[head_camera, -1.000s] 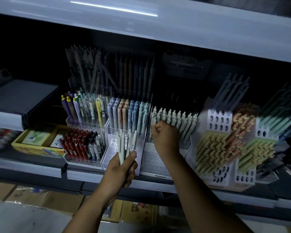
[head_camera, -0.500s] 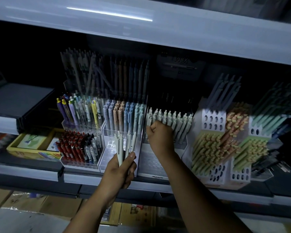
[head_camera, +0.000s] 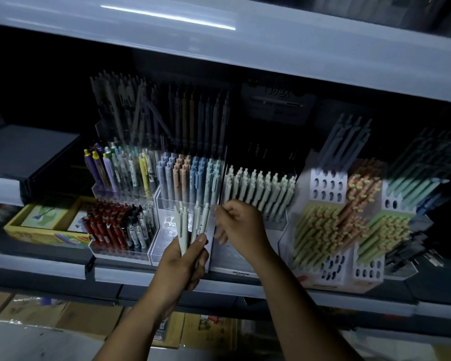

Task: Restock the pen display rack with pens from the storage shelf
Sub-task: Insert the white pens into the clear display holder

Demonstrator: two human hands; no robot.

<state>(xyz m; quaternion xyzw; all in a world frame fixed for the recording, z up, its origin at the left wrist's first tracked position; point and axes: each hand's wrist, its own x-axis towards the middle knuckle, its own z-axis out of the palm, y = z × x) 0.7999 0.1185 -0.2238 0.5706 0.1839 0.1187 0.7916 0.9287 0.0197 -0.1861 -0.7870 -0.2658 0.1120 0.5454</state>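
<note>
1. Our left hand (head_camera: 182, 267), at 6 o'clock, grips a bunch of pale green plastic click pens (head_camera: 192, 227).
2. Our right hand (head_camera: 242, 227) is curled beside them; we cannot tell whether it pinches anything.
3. In the grey tiered display rack (head_camera: 229, 255), the cream pen row (head_camera: 258, 188) at 1 o'clock looks full and the front tier bare. We judge restocking partly done.

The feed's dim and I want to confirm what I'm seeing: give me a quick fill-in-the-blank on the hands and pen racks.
1. The bundle of pale pens is gripped by the ___ hand.
2. The right hand is in front of the rack of cream pens, which stands to the ___ of the blue and peach pens.
3. The low clear tray beside the yellow box holds mostly ___ pens.
Missing words: left; right; red.
</note>
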